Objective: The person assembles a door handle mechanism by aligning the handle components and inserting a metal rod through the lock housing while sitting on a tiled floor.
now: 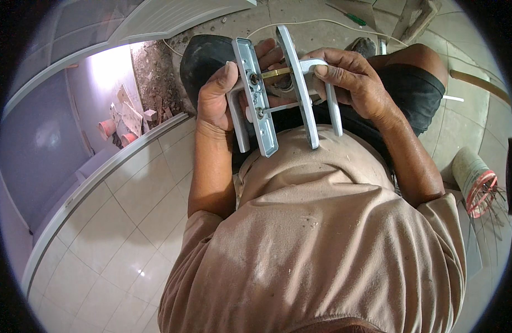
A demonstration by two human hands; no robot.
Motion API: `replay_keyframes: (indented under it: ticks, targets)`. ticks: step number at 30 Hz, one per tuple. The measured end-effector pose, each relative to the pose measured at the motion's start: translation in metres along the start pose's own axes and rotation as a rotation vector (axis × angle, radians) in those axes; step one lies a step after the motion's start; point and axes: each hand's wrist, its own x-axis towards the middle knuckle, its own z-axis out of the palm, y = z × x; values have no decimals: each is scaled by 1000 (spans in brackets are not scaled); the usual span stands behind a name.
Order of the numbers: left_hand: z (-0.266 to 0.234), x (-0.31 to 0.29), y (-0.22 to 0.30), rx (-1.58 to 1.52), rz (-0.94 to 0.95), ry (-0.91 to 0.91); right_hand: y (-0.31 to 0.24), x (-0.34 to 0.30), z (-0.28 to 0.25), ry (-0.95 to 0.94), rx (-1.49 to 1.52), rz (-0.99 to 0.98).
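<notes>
Between my two hands is a grey metal door handle set, its two long plates held apart above my lap. My left hand is closed on the left handle plate, whose hollow inner side faces right; its lever hangs beside my palm. My right hand pinches the top of the right lever, which is joined to the right handle plate. A brass-coloured square spindle bridges the plates, and lower down a thin pale rod runs between them. Some left fingertips are partly hidden behind the plates.
At the right lies a pale bucket with a red rim and thin wires sticking out. A green-handled tool and a pale cable lie on the far tiles. A white frame edge curves along the left, with rubble beyond.
</notes>
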Motion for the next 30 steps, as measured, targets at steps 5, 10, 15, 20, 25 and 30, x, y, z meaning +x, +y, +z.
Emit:
replay_keyframes:
  ticks: [5,10,15,20,25,30]
  targets:
    - [-4,1,0,18,5,-15,4,1,4,44,37,-44]
    - [-2,2,-2,-9,16,-11,3,0,1,37,-22,-41]
    - [-4,2,-2,-20,-3,16,2,1,1,26,-27,-69]
    - [-6,0,0,-10,-42,40,2,1,-2,0,-175,-191]
    - [1,1,-4,-83,-67,145,7,3,-2,0,-280,-365]
    - [-2,0,-6,-79,-92,163,14,2,-6,45,-356,-438]
